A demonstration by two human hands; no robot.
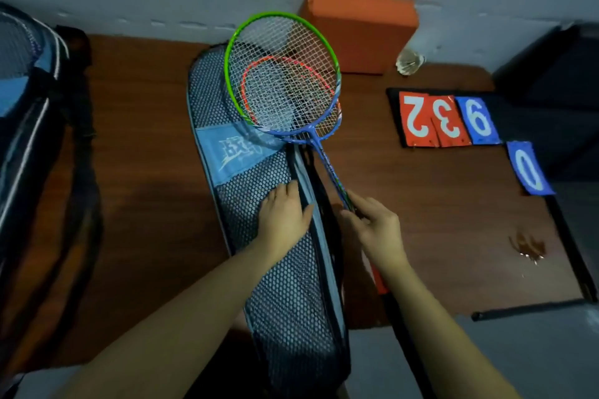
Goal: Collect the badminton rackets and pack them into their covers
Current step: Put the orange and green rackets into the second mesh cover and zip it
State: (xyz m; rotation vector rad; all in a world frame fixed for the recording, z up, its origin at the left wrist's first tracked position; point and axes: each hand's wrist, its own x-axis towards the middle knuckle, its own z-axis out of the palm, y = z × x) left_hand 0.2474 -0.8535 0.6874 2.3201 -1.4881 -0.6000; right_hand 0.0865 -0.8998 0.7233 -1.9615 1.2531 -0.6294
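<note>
Head camera is showing the left hand lying flat, fingers spread, on the mesh racket cover on the wooden table, while the right hand is pinching the green-and-blue racket by its shaft, head lying above an orange-framed racket

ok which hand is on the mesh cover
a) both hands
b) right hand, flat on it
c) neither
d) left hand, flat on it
d: the left hand lies flat on the mesh cover, while the right hand grips the shaft of the green and blue racket beside the cover's open edge.
</note>
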